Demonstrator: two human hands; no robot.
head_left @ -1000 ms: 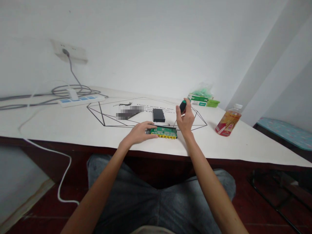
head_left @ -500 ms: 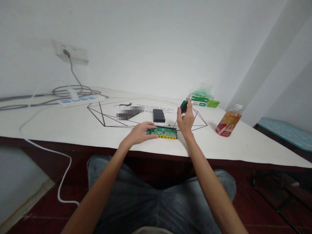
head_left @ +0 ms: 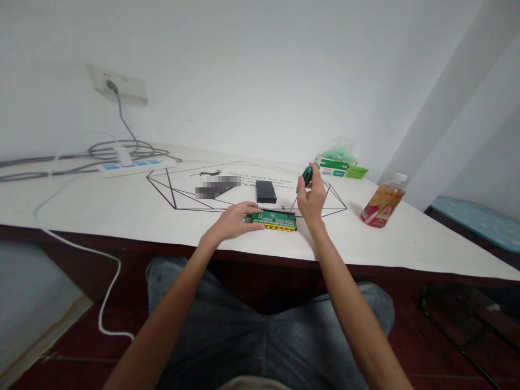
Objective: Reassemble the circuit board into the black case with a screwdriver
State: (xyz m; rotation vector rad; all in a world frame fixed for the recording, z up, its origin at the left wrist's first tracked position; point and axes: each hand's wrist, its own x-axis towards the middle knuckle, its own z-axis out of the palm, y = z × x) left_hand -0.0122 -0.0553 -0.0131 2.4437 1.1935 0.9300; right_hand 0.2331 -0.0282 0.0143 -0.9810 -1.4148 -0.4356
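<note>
A green circuit board point(head_left: 276, 217) with a row of yellow ports along its near edge lies on the white table. My left hand point(head_left: 235, 221) grips the board's left end between thumb and fingers. In my right hand point(head_left: 312, 197) is a screwdriver point(head_left: 307, 174) with a green and black handle, held tilted. Its thin shaft slants down to the right part of the board, and the tip appears to meet the board near its far edge. Just beyond the board, a black rectangular box point(head_left: 266, 192) rests on the table.
A drink bottle point(head_left: 383, 201) stands at the right. Green and white boxes point(head_left: 333, 166) with a plastic bag lie near the wall. At the left are a power strip point(head_left: 137, 167) and coiled grey cables point(head_left: 122, 149). A white cable point(head_left: 83, 250) hangs over the table edge.
Both hands stay nearly where they were, on the board and the screwdriver. The whole view has shifted very slightly; the screwdriver handle looks slightly turned in my right hand.
</note>
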